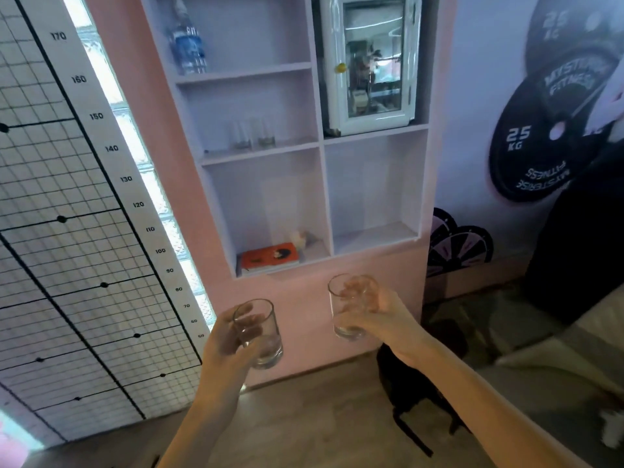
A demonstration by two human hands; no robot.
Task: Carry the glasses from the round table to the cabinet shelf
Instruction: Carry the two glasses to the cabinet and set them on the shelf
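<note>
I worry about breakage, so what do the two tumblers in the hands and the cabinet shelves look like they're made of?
Left tumbler and right tumbler: clear glass, apparently; fingers show through, bases look thick. Cabinet shelves: probably painted board, matte pale lilac, no grain visible.

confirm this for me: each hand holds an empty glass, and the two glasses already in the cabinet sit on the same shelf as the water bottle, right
Not quite. In the head view the two glasses already in the cabinet stand one shelf below the water bottle, not beside it. The rest holds: the left hand and right hand each hold an empty glass.
</note>
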